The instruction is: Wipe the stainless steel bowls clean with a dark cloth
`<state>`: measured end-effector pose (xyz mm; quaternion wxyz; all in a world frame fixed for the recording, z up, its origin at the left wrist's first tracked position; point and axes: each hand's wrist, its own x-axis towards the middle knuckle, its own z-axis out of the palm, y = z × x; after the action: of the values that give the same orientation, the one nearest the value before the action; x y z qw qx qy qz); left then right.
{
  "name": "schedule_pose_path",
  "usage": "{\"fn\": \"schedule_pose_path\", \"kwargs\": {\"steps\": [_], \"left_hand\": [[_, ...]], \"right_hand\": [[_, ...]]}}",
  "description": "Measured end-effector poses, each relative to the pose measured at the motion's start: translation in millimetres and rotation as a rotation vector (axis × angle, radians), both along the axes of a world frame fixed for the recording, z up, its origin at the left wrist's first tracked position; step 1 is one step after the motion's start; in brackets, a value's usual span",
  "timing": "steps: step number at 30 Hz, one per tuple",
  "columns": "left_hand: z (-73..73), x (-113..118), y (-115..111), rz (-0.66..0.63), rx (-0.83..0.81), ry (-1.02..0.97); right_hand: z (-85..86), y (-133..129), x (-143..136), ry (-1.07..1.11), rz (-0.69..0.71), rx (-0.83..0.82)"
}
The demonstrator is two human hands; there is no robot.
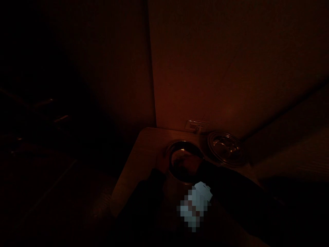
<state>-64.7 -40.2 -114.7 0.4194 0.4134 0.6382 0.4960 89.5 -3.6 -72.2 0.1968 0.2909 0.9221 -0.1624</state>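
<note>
In dim reddish light, a round pot or bowl (183, 141) with a shiny rim stands on a small wooden table (144, 147). My left hand (161, 160) is at its left side, apparently gripping the rim. My right hand (192, 164) reaches over from the right, down into the vessel. The fingers of that hand are lost in shadow, and so is whatever they may hold. What lies inside the vessel is too dark to make out.
A shiny round lid or dish (223, 148) lies at the table's back right. Behind the table, a wall outlet (197, 125) with a plug is set in the wall (192, 75). A bright, pixelated screen-like patch (196, 204) shows below the vessel. Darkness covers the left side.
</note>
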Motion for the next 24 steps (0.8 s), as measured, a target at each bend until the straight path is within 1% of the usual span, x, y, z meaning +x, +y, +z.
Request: {"fn": "schedule_pose_path", "kwargs": {"steps": [2, 4, 6, 9, 12, 15, 17, 19, 21, 24], "left_hand": [[3.8, -2.6, 4.1, -0.045, 0.020, -0.024], [6.0, -1.1, 6.1, -0.034, 0.010, -0.024], [7.5, 2.0, 7.9, -0.020, -0.001, -0.033], [9.4, 3.9, 11.8, -0.055, -0.002, -0.089], [9.1, 2.1, 12.7, -0.065, -0.026, -0.066], [4.7, 4.1, 3.4, 0.018, -0.057, -0.038], [0.2, 9.7, -7.1, 0.106, -0.077, -0.039], [-3.7, 16.1, -16.1, 0.168, -0.061, -0.024], [-5.6, 19.8, -19.6, 0.188, -0.051, -0.019], [-4.6, 15.8, -13.9, 0.201, -0.060, -0.016]], "right_hand": [[3.0, -3.2, 11.2, -0.034, 0.025, -0.045], [4.0, -7.0, 18.9, -0.045, 0.017, -0.057], [2.8, -10.7, 20.3, -0.028, -0.007, -0.045], [-2.0, -11.4, 9.1, 0.033, -0.057, 0.010], [-7.7, -1.8, -9.9, 0.079, -0.138, 0.094], [-13.5, 12.9, -24.1, 0.100, -0.226, 0.165], [-17.4, 20.0, -28.3, 0.112, -0.275, 0.203], [-20.5, 22.2, -29.2, 0.120, -0.300, 0.226], [-21.3, 19.7, -27.8, 0.129, -0.286, 0.223], [-18.2, 11.4, -20.2, 0.139, -0.178, 0.149]]}}
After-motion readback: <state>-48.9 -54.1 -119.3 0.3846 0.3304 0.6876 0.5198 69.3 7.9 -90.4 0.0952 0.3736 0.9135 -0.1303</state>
